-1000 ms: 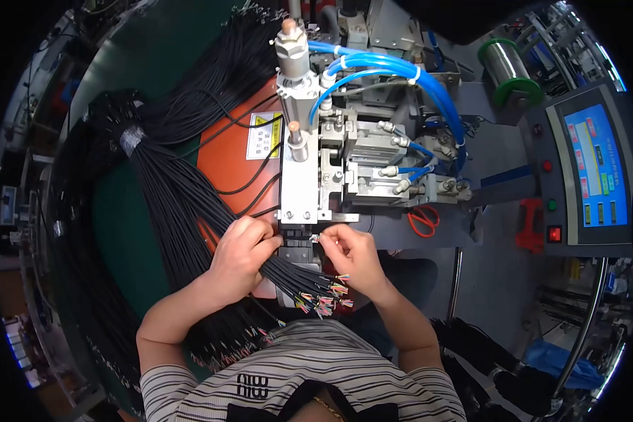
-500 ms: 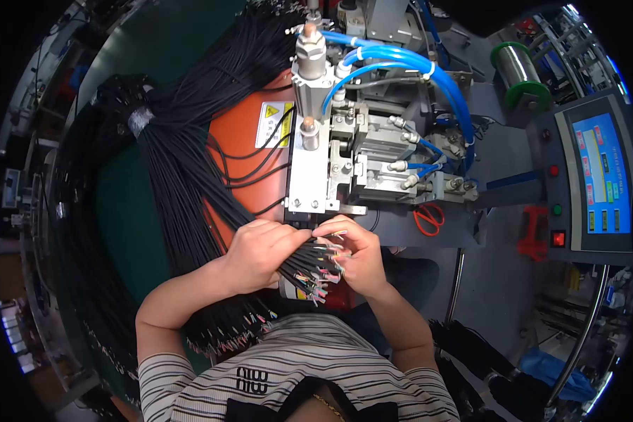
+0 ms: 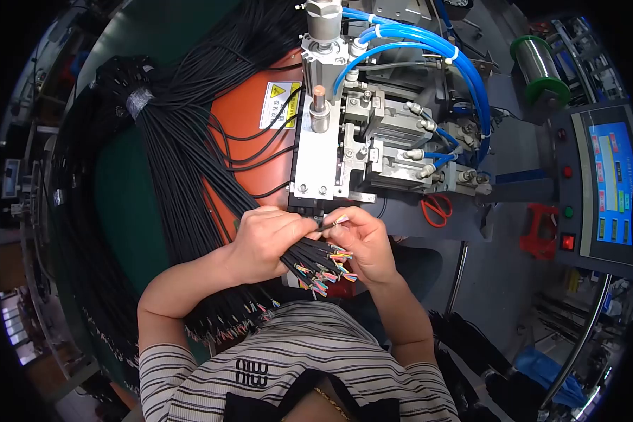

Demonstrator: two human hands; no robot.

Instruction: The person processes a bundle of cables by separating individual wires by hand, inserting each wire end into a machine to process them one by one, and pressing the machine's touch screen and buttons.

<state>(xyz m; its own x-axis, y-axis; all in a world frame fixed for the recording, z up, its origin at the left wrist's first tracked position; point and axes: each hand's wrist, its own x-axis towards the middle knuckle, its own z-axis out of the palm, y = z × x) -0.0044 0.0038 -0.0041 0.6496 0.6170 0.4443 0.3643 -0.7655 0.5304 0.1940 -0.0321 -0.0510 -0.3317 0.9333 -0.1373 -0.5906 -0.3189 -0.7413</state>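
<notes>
Left grip [image 3: 267,243] clasps the black cables [image 3: 308,254], coloured ends [image 3: 341,256] jutting past it.

Your black cables [image 3: 308,254] looked matt, smooth plastic; the blue hoses [image 3: 475,84], glossy plastic; the machine plate [image 3: 316,162], smooth bright metal; your shirt [image 3: 295,330], matt knit cloth.

Blocked ahead by the machine [image 3: 320,155] and arching blue hoses [image 3: 464,67]. Hemmed in leftward by black cables [image 3: 165,155]. Passable along the near edge of the gray counter [image 3: 406,222], between right hand [image 3: 370,250] and red scissor handles [image 3: 440,215] by the near right corner. Obstructed farther right by a screen panel [image 3: 612,184].
</notes>
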